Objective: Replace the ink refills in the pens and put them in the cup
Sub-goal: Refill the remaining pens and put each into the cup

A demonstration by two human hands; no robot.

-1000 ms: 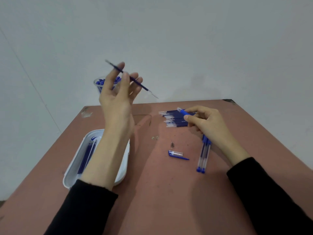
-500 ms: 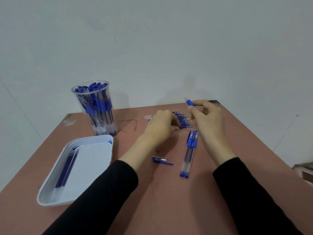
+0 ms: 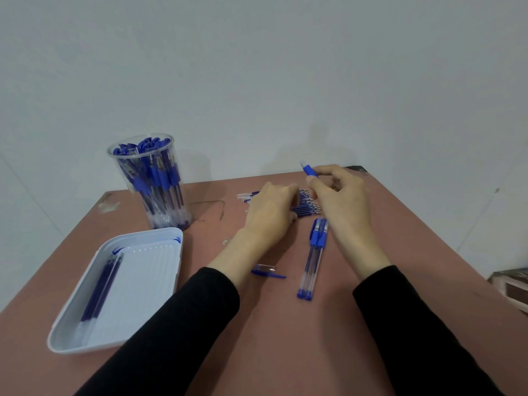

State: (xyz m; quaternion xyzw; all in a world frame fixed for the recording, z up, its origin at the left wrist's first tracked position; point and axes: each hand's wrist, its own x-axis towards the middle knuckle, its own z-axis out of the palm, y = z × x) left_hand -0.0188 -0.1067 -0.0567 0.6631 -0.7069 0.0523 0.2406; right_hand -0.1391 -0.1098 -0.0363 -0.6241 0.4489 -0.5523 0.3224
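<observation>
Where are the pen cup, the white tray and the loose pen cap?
pen cup [image 3: 148,184], head view, clear side wall.
white tray [image 3: 143,287], head view, bare ribbed floor.
loose pen cap [image 3: 265,268], head view, clear body.

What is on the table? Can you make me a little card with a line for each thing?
table: reddish-brown
cup: clear, far left, packed with blue pens
tray: white, near left, with dark refills lying in it
pile: more refills, far middle
left hand: on the pile, fingertips hidden
right hand: holds a pen, one end poking up
spare pens: two, side by side, beside the right wrist
cap: blue and clear, lying between the arms
</observation>
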